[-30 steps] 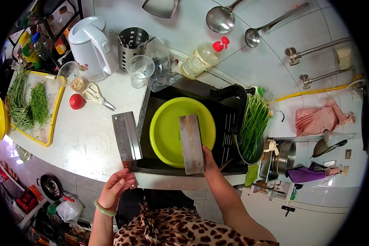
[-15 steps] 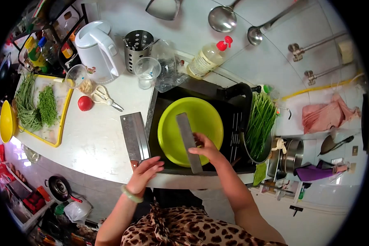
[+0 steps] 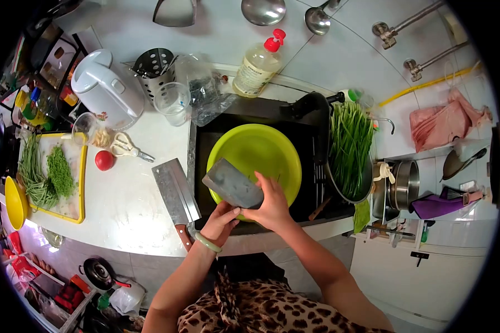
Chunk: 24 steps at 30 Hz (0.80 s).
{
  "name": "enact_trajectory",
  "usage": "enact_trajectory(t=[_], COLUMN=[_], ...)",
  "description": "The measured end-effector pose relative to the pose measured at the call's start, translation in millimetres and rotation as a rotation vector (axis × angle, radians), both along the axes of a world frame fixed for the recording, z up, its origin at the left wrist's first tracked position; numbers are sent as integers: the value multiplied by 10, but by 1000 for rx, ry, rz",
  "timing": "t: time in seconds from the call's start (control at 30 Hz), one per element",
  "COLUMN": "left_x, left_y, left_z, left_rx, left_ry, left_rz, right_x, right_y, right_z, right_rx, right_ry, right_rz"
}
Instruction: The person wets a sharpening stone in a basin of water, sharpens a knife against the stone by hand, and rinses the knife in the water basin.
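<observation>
A grey rectangular whetstone [image 3: 232, 182] is held between my two hands above a lime-green basin [image 3: 293, 158]. My right hand [image 3: 271, 205] grips its right end, thumb low and fingers along the far side. My left hand [image 3: 220, 223], with a pale bangle on the wrist, pinches the near edge of the stone; its fingertips are partly hidden. The basin sits in the dark sink [image 3: 311, 201], and some liquid seems to lie in it. Left of the basin, a cleaver [image 3: 175, 187] rests on the counter, its wooden handle towards me, close to my left wrist.
On the counter are a tomato [image 3: 104, 160], scissors [image 3: 125, 145], a white kettle [image 3: 106, 89], a plastic cup [image 3: 175, 114] and a board [image 3: 81, 183] with green beans. A soap bottle [image 3: 256, 69] stands behind the sink. Right of it, a pan holds chives [image 3: 351, 150].
The whetstone has turned from edge-on to showing its broad face. My left hand has moved right from beside the cleaver handle and taken hold of the stone. The view has shifted slightly.
</observation>
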State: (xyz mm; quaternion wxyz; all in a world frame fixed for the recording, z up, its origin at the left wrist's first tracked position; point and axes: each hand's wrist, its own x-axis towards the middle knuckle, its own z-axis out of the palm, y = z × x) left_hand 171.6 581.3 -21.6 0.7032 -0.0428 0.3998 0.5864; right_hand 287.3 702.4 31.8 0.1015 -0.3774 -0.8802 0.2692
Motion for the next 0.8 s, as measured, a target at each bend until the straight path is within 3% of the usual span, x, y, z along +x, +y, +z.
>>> enact_trajectory(t=[0.07,0.1,0.17,0.23,0.27,0.33,0.43,0.5,0.63,0.7,0.8], left_x=[-10,-13,-26,-60,-89,-153,-207,-156,-61,18,66], left_y=[43,70,187,353,413,655,1042,1214,1479,1578,1617], left_z=[2,17,53,95,12,77,68,-5,-388,-477,-545], left_rx=[166,163,227,221,87,-144,-261,-166,-67,-65,-147], left_ry=[-22,-18,48,167,409,900,1606,1886,2115,2118,2161], left_rz=[51,38,117,129,80,-62,-431,-595,-865,-929,-1064], right_x=[47,54,88,151,202,439,927,1243,1462,1523,1571], right_y=[-6,-12,0,67,65,78,-12,-215,-501,-582,-668], right_z=[-45,-70,-148,-256,-320,-304,-342,-424,-297,-155,-114], right_rx=[-416,-418,-731,-813,-898,-861,-847,-1037,-1084,-924,-910], right_ry=[121,129,270,298,315,293,256,474,612,490,554], right_rz=[-91,-102,-107,-112,-98,-179,-323,-432,-525,-522,-553])
